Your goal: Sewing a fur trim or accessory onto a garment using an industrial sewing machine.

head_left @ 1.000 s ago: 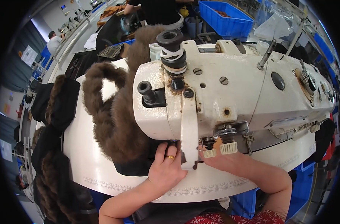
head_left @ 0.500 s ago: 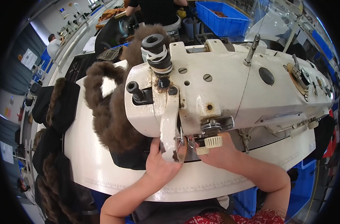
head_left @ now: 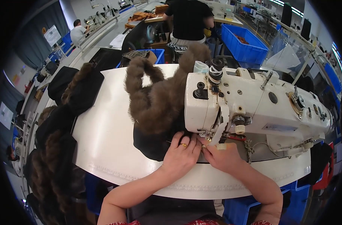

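Note:
A black fabric hat with brown fur trim (head_left: pixel 157 108) lies on the white sewing machine table, its black part (head_left: pixel 152 144) reaching to the needle area. My left hand (head_left: pixel 181 153), a gold ring on one finger, rests on this black fabric with fingers stretched out and pointing toward the machine. Close against it, my right hand (head_left: pixel 224 155) has its fingers bent and drawn together beside the presser foot; what they hold is hidden. The white sewing machine (head_left: pixel 249 101) stands over the hands. A slim red thing (head_left: pixel 236 138) shows just beyond my right hand.
More black, fur-trimmed pieces (head_left: pixel 54 150) hang along the table's left side. Blue bins stand below on the right and at the back (head_left: pixel 244 43). A person in black (head_left: pixel 189 20) sits ahead with their back to me; another in white (head_left: pixel 79 33) works far left.
The view has pulled back and shifted, so the machine appears smaller and farther right. My left hand now lies flatter on the black fabric, close to my right hand.

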Motion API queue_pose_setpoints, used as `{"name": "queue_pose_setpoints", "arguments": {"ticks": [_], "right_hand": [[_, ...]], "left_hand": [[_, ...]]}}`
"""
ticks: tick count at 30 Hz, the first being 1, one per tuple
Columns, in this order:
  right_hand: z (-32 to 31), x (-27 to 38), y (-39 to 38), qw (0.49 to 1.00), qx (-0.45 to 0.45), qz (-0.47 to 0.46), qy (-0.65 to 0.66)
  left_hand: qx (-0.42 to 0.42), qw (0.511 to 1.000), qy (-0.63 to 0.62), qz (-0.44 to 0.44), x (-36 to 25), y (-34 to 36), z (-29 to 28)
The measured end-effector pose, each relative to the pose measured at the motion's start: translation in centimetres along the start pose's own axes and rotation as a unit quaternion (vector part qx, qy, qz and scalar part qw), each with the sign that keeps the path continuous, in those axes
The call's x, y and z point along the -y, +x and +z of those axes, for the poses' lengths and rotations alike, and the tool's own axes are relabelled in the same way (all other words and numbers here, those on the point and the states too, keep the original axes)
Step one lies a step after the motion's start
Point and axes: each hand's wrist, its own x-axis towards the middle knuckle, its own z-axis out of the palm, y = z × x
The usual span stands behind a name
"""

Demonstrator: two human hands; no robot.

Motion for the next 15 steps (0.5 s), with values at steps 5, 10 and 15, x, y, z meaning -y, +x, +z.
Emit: {"name": "queue_pose_setpoints", "arguments": {"ticks": [5,10,15], "right_hand": [[-0.8,0.8,0.8,0.999,0.038,-0.005,-0.024],[0.2,2.8,1.6,1.0,0.01,0.017,0.02],[2.3,2.8,2.1,0.996,-0.062,0.055,0.025]], "left_hand": [[-0.065,0.992,-0.106,-0.018,-0.5,-2.3,-2.4],[-0.074,0.979,-0.188,-0.031,0.1,-8.8,-6.1],[0.001,0.947,-0.293,-0.13,1.9,-9.8,-7.5]]}}
